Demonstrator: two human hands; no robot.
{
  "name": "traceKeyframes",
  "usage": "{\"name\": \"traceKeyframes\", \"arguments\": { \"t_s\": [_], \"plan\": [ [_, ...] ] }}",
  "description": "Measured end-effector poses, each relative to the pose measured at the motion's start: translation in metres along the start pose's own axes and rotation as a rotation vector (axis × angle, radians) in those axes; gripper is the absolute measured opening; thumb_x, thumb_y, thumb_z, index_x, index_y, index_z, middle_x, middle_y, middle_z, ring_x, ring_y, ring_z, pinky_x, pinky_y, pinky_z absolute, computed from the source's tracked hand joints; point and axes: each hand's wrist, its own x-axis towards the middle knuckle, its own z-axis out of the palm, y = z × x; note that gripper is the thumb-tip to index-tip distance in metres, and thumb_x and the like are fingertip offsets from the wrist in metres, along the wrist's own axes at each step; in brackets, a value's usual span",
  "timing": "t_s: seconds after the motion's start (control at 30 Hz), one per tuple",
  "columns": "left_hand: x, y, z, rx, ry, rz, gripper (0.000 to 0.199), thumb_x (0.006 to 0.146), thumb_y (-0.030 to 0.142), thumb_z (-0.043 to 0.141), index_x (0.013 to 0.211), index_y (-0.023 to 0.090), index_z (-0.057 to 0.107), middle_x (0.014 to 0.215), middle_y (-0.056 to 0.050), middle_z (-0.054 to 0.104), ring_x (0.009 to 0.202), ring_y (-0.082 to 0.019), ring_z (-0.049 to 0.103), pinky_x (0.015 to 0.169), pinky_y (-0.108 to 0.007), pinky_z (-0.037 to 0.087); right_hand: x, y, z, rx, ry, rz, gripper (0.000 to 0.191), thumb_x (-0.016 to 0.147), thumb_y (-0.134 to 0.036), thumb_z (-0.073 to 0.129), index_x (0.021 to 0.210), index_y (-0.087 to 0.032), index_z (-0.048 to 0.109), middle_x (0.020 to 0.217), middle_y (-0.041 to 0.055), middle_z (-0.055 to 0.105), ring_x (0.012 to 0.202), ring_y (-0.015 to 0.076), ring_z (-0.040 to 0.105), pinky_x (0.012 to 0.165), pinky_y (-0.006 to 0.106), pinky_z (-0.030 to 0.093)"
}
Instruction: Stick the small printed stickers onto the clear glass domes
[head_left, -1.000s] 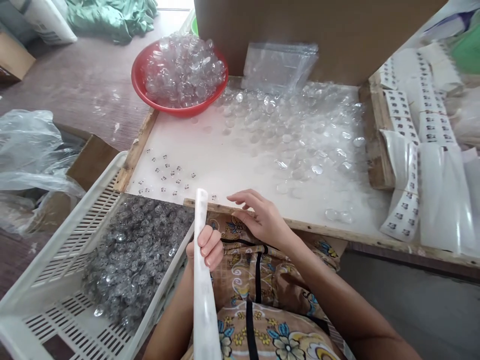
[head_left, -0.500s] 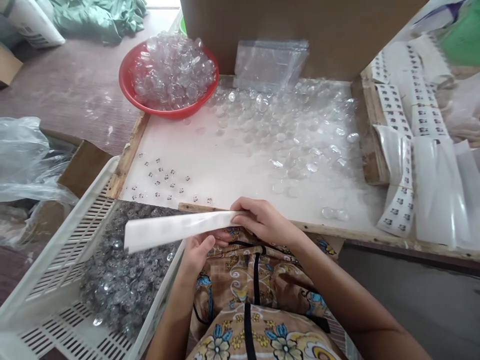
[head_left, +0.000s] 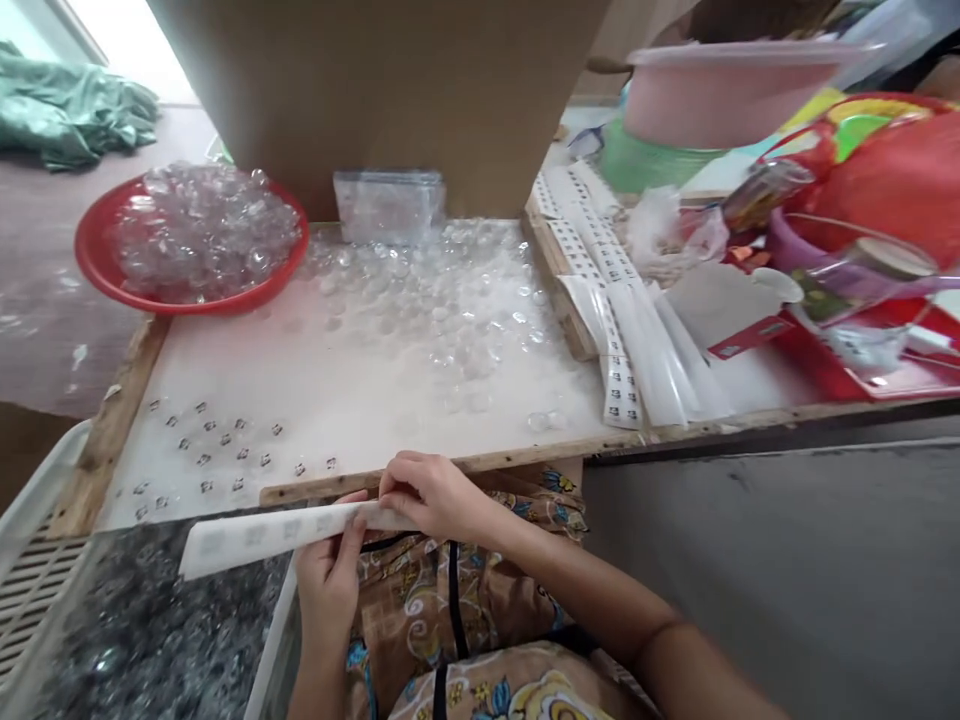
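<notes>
A long white paper strip (head_left: 262, 535) with faint dark marks showing through extends leftward from my hands, over the edge of the crate. My left hand (head_left: 330, 565) pinches it near its right part, thumb on top. At the strip's right end, my right hand (head_left: 424, 490) holds it between thumb and curled fingers. Beyond them lies a white board (head_left: 360, 380) with a wooden edge. Small printed pieces (head_left: 226, 440) are scattered at its left, and clear round pieces (head_left: 465, 350) spread over its back and right.
A red bowl (head_left: 112, 270) heaped with clear pieces stands back left, beside a cardboard box (head_left: 360, 100) and a plastic bag (head_left: 390, 205). Printed strips (head_left: 619, 330) lie right, near a red tray (head_left: 832, 365) and a pink tub (head_left: 735, 95). A white crate (head_left: 30, 580) holds dark-looking pieces.
The view has turned to the right, bringing tubs and a red tray into sight. My left hand has come up onto the strip and now grips it beside my right hand.
</notes>
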Motion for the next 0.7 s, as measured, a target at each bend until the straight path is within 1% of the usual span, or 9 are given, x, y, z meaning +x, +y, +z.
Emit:
{"name": "traceKeyframes", "arguments": {
  "t_s": [0.07,0.13,0.2,0.3,0.4,0.5,0.6,0.67,0.7],
  "plan": [
    [0.001,-0.005,0.002,-0.022,-0.024,-0.040,0.044,0.085,0.049,0.066,0.115,0.017,0.072,0.108,-0.009,0.076,0.100,-0.030,0.070,0.086,-0.037,0.057,-0.003,0.001,0.000,-0.032,0.029,0.014,0.009,0.089,-0.013,0.058,0.082,-0.018,0.057,0.084,0.0021,0.060,0.079,0.0148,0.055,0.071,0.024,0.041],
    [0.001,-0.006,0.006,-0.023,-0.017,-0.063,0.046,0.084,0.051,0.066,0.116,0.018,0.072,0.110,-0.009,0.076,0.103,-0.030,0.070,0.090,-0.038,0.057,-0.005,0.002,0.000,-0.026,0.046,0.030,0.008,0.090,-0.014,0.057,0.084,-0.019,0.056,0.086,0.0028,0.060,0.081,0.0152,0.056,0.073,0.024,0.042],
    [0.001,-0.002,0.010,-0.012,-0.013,-0.058,0.047,0.082,0.052,0.068,0.113,0.018,0.073,0.109,-0.008,0.076,0.106,-0.031,0.069,0.093,-0.038,0.056,-0.008,0.003,-0.001,0.014,0.042,0.034,0.004,0.090,-0.018,0.061,0.088,-0.019,0.058,0.090,0.0030,0.062,0.082,0.0148,0.057,0.073,0.024,0.043],
    [-0.001,0.011,0.020,-0.027,-0.018,-0.065,0.049,0.081,0.054,0.068,0.113,0.018,0.074,0.112,-0.008,0.076,0.107,-0.031,0.069,0.092,-0.038,0.057,-0.011,0.005,-0.005,0.067,0.073,0.019,0.006,0.087,-0.021,0.067,0.088,-0.019,0.062,0.090,0.0025,0.063,0.082,0.0142,0.058,0.074,0.022,0.044],
    [-0.005,0.023,0.031,-0.056,0.008,-0.077,0.051,0.080,0.054,0.069,0.117,0.020,0.072,0.118,-0.006,0.074,0.111,-0.031,0.067,0.094,-0.038,0.056,-0.014,0.005,-0.009,0.135,0.166,0.029,0.009,0.083,-0.012,0.067,0.078,-0.018,0.064,0.082,0.0002,0.062,0.077,0.0123,0.058,0.072,0.021,0.043],
    [-0.005,0.027,0.039,-0.074,0.020,-0.097,0.051,0.080,0.054,0.069,0.118,0.021,0.072,0.114,-0.006,0.076,0.109,-0.030,0.069,0.093,-0.038,0.057,-0.016,0.005,-0.008,0.259,0.241,0.074,0.013,0.079,-0.008,0.068,0.071,-0.018,0.065,0.074,-0.0019,0.061,0.071,0.0108,0.057,0.067,0.020,0.042],
    [-0.002,0.024,0.044,-0.063,0.030,-0.113,0.049,0.074,0.056,0.074,0.106,0.019,0.077,0.105,-0.007,0.078,0.103,-0.033,0.071,0.088,-0.039,0.060,-0.018,0.006,-0.008,0.338,0.314,0.127,0.010,0.078,-0.012,0.068,0.071,-0.018,0.065,0.070,-0.0023,0.061,0.067,0.0109,0.055,0.063,0.021,0.041],
    [0.001,0.022,0.046,-0.048,0.046,-0.114,0.048,0.071,0.057,0.076,0.099,0.017,0.079,0.101,-0.008,0.079,0.100,-0.034,0.071,0.084,-0.039,0.061,-0.019,0.011,-0.019,0.328,0.389,0.143,0.008,0.080,-0.017,0.065,0.073,-0.019,0.064,0.070,-0.0013,0.061,0.066,0.0122,0.055,0.061,0.022,0.042],
    [0.002,0.023,0.046,-0.048,0.046,-0.116,0.049,0.071,0.057,0.076,0.100,0.017,0.079,0.102,-0.008,0.078,0.100,-0.034,0.071,0.082,-0.039,0.062,-0.020,0.015,-0.031,0.300,0.453,0.143,0.008,0.082,-0.019,0.062,0.074,-0.019,0.063,0.071,-0.0003,0.061,0.067,0.0132,0.055,0.061,0.023,0.043]
  ]
}}
